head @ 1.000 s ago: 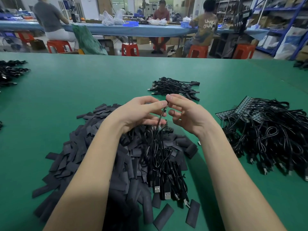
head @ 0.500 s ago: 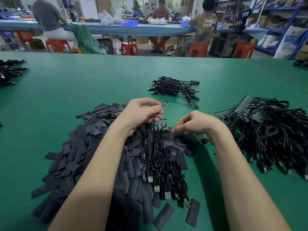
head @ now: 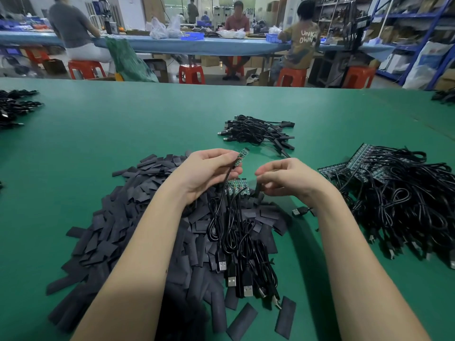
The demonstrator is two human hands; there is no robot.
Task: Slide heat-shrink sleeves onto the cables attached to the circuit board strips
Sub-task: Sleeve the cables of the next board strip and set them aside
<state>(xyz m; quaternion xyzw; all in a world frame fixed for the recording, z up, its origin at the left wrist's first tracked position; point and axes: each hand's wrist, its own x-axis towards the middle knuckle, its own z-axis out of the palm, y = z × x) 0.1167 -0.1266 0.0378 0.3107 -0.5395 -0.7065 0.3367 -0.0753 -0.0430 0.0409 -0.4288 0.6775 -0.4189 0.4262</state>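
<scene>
My left hand pinches a small green circuit board strip by its lower end, tip pointing up and right, and its black cable hangs down into a cable bundle with USB plugs. My right hand hovers just to the right, fingers curled, pinching what looks like a black heat-shrink sleeve that hangs below its fingertips. A row of joined board strips lies under both hands on the big heap of flat black sleeves.
A small pile of cables lies farther back on the green table. A large tangle of cables with board strips fills the right side. More cables sit at the far left. People work at a blue bench behind.
My hands split apart. The right hand dipped to the sleeve heap and has risen again with a sleeve, while the left hand kept the board strip raised.
</scene>
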